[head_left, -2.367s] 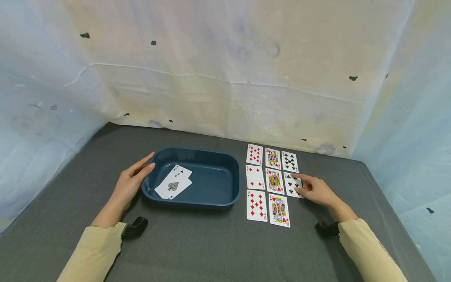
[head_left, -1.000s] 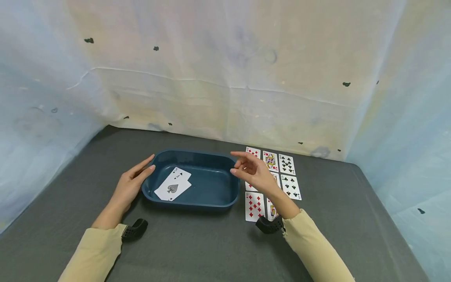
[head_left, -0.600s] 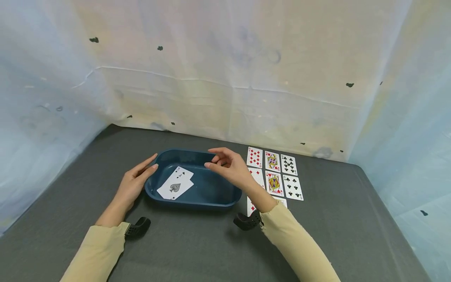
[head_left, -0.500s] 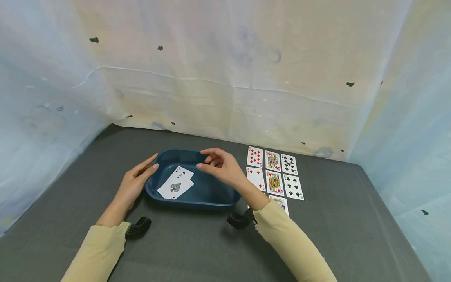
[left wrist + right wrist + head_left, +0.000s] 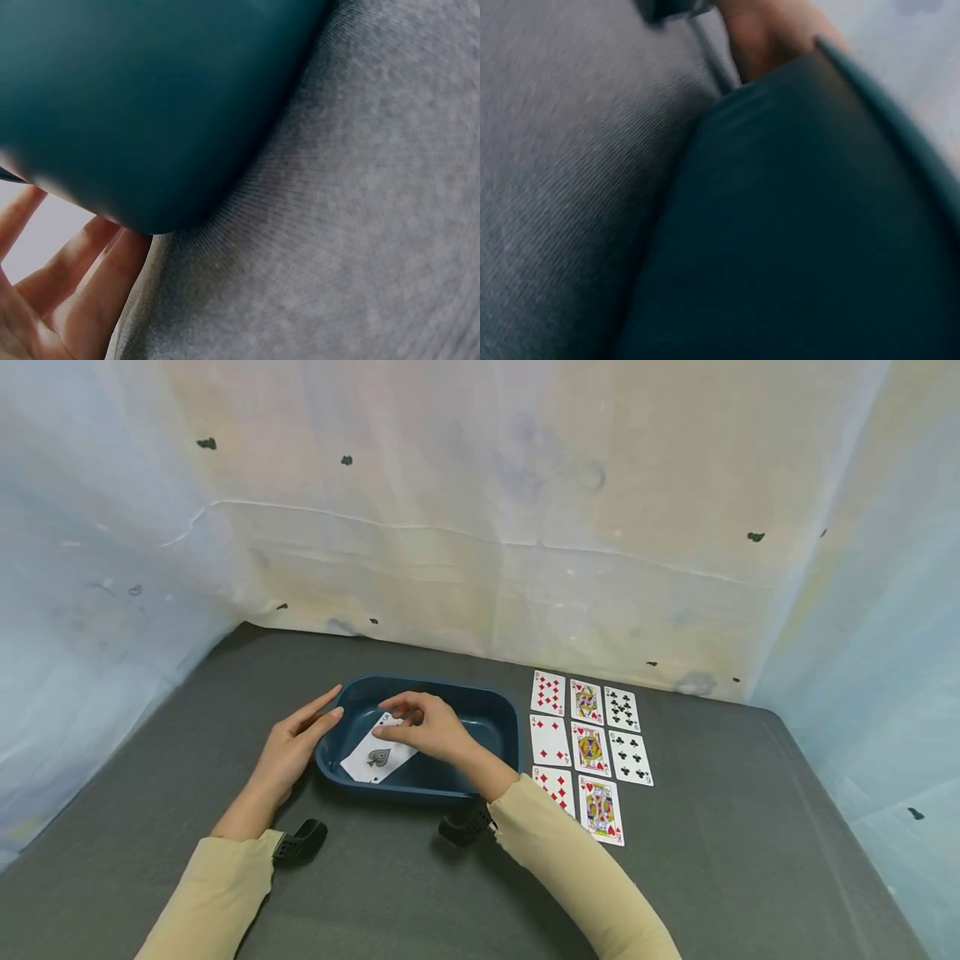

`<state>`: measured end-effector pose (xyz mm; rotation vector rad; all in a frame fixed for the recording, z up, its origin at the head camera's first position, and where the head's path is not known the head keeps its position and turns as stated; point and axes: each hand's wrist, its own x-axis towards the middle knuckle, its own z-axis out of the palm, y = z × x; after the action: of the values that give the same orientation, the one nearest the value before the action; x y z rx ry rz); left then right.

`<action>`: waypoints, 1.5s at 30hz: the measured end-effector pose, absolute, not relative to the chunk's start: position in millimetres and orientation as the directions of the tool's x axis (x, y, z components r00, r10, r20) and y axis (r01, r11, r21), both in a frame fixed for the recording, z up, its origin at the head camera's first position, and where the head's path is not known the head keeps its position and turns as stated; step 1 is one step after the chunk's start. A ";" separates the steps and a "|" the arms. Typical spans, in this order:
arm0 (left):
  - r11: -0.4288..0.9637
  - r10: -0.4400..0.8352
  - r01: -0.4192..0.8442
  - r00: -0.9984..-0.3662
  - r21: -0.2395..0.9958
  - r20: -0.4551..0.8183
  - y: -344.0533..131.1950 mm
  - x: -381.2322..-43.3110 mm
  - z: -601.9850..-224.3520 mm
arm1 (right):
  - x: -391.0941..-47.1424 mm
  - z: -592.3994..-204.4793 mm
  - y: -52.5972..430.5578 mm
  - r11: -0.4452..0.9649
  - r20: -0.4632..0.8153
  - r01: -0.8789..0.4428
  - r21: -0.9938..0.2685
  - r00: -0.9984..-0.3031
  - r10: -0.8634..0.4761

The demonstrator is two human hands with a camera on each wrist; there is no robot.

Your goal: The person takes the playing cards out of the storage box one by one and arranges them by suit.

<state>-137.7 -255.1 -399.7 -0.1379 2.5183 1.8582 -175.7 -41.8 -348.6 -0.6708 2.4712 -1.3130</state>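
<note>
A dark blue rectangular tray [image 5: 504,718] stands on the table, with white playing cards [image 5: 367,766] overlapping at its left end; a spade symbol shows on the top one. My left hand [image 5: 288,752] touches the tray's left end, thumb at the rim and fingers extended along the outside. The left wrist view shows those fingers [image 5: 112,292] against the tray's underside corner. My right hand [image 5: 431,727] reaches over the tray, thumb and forefinger apart above the cards' upper end; whether they touch is hard to tell. It covers part of the cards.
Right of the tray, several face-up cards lie in a grid, among them a king of hearts [image 5: 600,810], a four of diamonds [image 5: 551,741] and a six of clubs [image 5: 631,757]. A dark grey cloth [image 5: 360,893] covers the table. A pale curtain [image 5: 480,568] hangs behind.
My right hand has left the six of clubs, crossed leftwards past the other cards and come over the cards in the tray. My left hand has stayed at the tray's left end.
</note>
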 end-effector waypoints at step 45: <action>0.293 -0.075 -0.073 -0.996 0.953 -0.053 -255.1 -139.0 -400.8 | -172.9 -353.8 -2.3 0.814 -0.248 -0.221 -0.536 -0.881 -0.403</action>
<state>-139.0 -255.1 -400.8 -0.1451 2.5279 1.8629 -172.9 -2.3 -353.8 -0.4712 2.6470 -0.7213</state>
